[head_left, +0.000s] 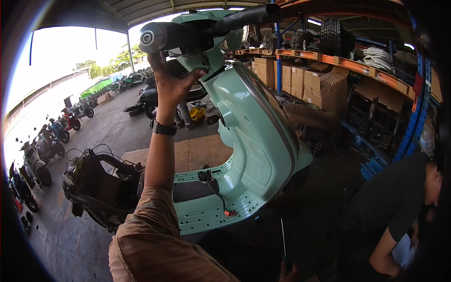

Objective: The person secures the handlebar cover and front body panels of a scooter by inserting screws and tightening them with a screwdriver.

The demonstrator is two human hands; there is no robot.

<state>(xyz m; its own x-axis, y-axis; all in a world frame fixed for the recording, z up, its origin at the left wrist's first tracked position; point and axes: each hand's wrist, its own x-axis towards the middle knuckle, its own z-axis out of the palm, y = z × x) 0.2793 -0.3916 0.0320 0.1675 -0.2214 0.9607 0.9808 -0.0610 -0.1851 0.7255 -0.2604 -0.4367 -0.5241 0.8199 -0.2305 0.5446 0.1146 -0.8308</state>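
Observation:
A mint-green scooter body [253, 136] stands in front of me, with its floorboard [206, 214] low and its handlebar [188, 37] at the top. My left hand [174, 84], with a dark watch [163, 127] on the wrist, is raised against the handlebar's underside. Its fingers go up by the black grip, partly hidden, and the thumb points right. Low in the view, my right hand [289, 274] is closed round the dark handle of a screwdriver [283, 239], its thin shaft pointing up. A cable with a red connector [229, 213] lies on the floorboard.
A co-worker in a dark shirt [383, 197] bends down close on the right. Behind the scooter, orange and blue shelving [347, 63] carries parts above cardboard boxes [324, 89]. A stripped scooter frame [101, 188] stands at left, with a row of scooters [37, 157] beyond.

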